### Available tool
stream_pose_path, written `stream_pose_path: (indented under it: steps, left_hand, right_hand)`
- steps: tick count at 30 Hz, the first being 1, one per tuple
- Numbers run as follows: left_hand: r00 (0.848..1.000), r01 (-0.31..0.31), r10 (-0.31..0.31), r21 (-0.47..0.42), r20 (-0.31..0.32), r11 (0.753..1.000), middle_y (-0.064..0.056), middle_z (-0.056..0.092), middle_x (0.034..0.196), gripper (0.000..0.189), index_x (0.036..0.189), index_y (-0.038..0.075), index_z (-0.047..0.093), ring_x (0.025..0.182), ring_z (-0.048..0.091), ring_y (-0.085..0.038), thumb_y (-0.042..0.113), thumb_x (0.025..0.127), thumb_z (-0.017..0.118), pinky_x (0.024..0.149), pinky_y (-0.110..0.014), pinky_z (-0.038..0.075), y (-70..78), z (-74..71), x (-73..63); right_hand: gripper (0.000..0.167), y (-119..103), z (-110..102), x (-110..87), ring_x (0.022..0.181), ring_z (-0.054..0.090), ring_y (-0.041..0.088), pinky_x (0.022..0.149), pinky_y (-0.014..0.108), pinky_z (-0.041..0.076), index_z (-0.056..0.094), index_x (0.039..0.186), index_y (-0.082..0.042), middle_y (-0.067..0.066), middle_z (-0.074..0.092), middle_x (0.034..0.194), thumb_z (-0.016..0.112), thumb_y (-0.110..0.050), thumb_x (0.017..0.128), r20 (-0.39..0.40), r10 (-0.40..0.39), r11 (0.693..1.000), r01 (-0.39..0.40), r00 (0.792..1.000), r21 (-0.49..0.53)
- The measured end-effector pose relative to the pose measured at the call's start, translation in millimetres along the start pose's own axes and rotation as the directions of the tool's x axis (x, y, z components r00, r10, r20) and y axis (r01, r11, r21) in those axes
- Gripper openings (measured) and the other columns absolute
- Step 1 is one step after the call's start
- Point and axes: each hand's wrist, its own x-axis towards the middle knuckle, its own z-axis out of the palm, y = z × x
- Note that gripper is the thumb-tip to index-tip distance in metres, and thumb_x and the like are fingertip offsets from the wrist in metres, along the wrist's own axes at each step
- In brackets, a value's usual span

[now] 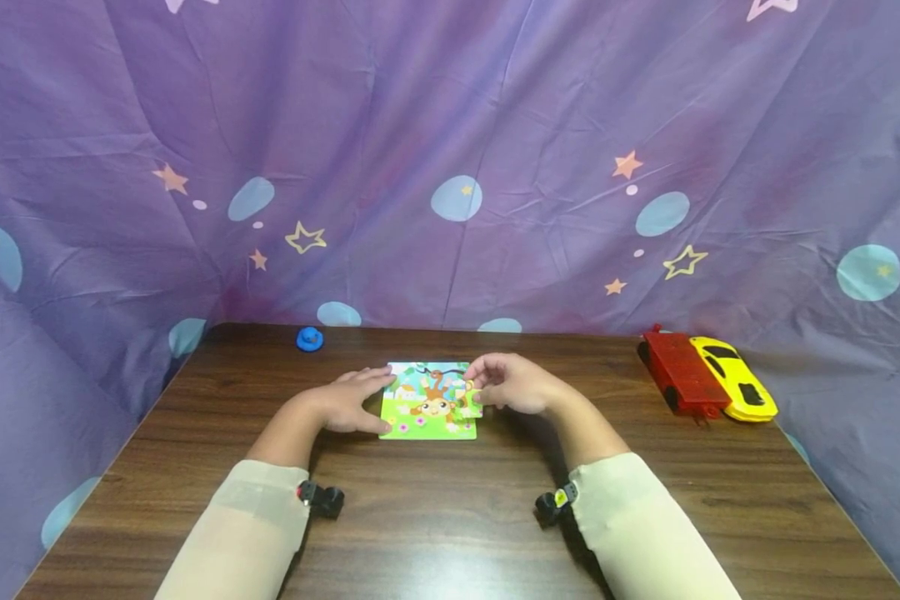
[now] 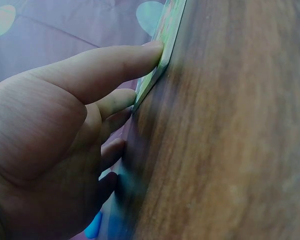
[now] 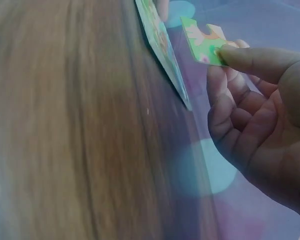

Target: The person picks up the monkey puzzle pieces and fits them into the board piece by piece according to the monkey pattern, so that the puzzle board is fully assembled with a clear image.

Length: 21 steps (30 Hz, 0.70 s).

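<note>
A flat jigsaw puzzle (image 1: 418, 423) with a monkey picture on a green and blue ground lies on the table. My right hand (image 1: 521, 385) pinches a puzzle piece (image 3: 202, 46) between thumb and fingers, holding it up over the puzzle's right side. That piece is green and orange with a rounded notch, as the right wrist view shows. At the puzzle's left edge my left hand (image 1: 351, 402) rests with fingers extended and spread. Its thumb (image 2: 145, 57) touches the near left corner, while the index finger reaches the far left one.
On the brown wooden table (image 1: 435, 517), a small blue rubber duck (image 1: 310, 339) sits at the back left. A red toy trailer (image 1: 682, 371) and a yellow toy car (image 1: 737, 382) stand side by side at the right. Behind the table hangs a purple patterned cloth (image 1: 390, 150).
</note>
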Motion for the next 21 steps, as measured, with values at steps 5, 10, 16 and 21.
stream_pose_path:
  steps: [5, 10, 16, 21]
  left_hand:
    - [1.000, -0.001, 0.001, -0.001, -0.001, 1.000, -0.007, 0.015, 0.182, 0.096, 0.171, 0.020, 0.028, 0.168, 0.006, -0.044, 0.048, 0.093, 0.077, 0.131, -0.076, 0.010, -0.1, -0.1, -0.9]
    - [1.000, -0.002, 0.002, 0.004, 0.003, 1.000, -0.007, 0.015, 0.182, 0.096, 0.171, 0.020, 0.028, 0.168, 0.005, -0.045, 0.048, 0.093, 0.077, 0.132, -0.075, 0.010, 0.0, 0.1, -1.2]
    - [1.000, -0.001, 0.001, -0.002, 0.002, 1.000, -0.007, 0.015, 0.183, 0.097, 0.171, 0.020, 0.028, 0.168, 0.006, -0.045, 0.048, 0.093, 0.077, 0.131, -0.076, 0.010, 0.5, -0.6, -1.0]
    - [1.000, -0.005, 0.005, 0.003, 0.004, 1.000, -0.006, 0.014, 0.183, 0.096, 0.171, 0.020, 0.028, 0.168, 0.005, -0.045, 0.047, 0.094, 0.077, 0.131, -0.077, 0.010, -0.1, -0.4, -0.4]
  right_hand:
    - [0.028, -4.9, 8.3, 6.8, 0.082, 0.064, 0.016, 0.067, 0.027, 0.054, 0.071, 0.119, -0.007, 0.004, 0.069, 0.099, 0.076, -0.007, 0.092, -0.002, 0.004, 1.000, -0.004, 1.000, -0.001]
    - [0.025, -3.3, 16.7, 8.3, 0.080, 0.062, 0.014, 0.065, 0.026, 0.052, 0.072, 0.117, -0.010, 0.005, 0.070, 0.100, 0.076, -0.006, 0.093, 0.022, 0.020, 0.999, -0.019, 1.000, -0.033]
    - [0.024, -1.4, 22.1, 6.1, 0.078, 0.060, 0.015, 0.065, 0.025, 0.052, 0.072, 0.114, -0.010, 0.005, 0.070, 0.097, 0.077, -0.004, 0.092, 0.017, 0.039, 0.998, -0.038, 0.999, -0.057]
    - [0.024, -1.0, 24.4, 6.2, 0.088, 0.064, 0.015, 0.073, 0.027, 0.056, 0.072, 0.112, -0.008, 0.005, 0.072, 0.098, 0.079, -0.003, 0.090, 0.006, 0.034, 0.996, -0.033, 0.999, -0.082]
